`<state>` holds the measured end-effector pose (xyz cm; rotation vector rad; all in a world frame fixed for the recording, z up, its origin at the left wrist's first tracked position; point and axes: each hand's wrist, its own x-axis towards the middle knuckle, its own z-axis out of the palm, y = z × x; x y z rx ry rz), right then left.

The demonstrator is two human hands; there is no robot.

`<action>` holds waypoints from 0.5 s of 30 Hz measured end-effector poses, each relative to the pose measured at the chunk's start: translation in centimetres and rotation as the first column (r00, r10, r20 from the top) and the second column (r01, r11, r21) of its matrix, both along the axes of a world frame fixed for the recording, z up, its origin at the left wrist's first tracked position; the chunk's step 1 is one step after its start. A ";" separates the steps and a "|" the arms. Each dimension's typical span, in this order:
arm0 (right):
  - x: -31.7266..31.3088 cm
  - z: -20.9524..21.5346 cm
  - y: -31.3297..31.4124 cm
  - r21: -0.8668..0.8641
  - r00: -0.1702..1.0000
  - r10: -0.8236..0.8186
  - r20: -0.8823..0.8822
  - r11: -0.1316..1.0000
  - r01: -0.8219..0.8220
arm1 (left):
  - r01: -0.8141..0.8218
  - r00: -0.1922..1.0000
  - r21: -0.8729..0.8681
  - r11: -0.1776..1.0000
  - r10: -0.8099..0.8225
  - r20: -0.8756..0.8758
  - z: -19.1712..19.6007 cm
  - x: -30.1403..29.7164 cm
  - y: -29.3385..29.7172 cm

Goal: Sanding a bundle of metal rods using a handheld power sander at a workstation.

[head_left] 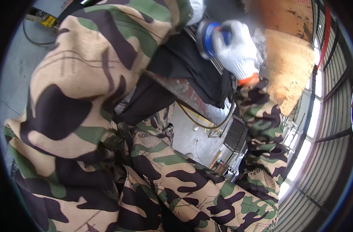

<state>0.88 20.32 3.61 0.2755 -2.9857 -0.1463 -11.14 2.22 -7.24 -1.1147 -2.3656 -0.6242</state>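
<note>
My right hand, in a white knit glove with an orange cuff, is closed on a round blue object with a greyish rim. Its kind cannot be made out. Beneath it run parallel metal bars or slats. At the top edge shows a small part of my left hand, also in a white glove; the frame edge and my sleeve hide its fingers. A black cloth lies over the metal edge in front of me, below both hands. Crumpled clear plastic sits beside the right glove.
Brown wooden boards stand to the right. A hose loops below the worn metal edge. A yellow device with a cable is at far left. Slatted equipment stands on the grey floor.
</note>
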 end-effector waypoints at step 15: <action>0.0 0.4 4.2 0.125 0.984 -0.175 -0.020 0.976 0.176 | -0.038 0.996 0.104 0.994 0.047 -0.080 0.2 0.2 -0.1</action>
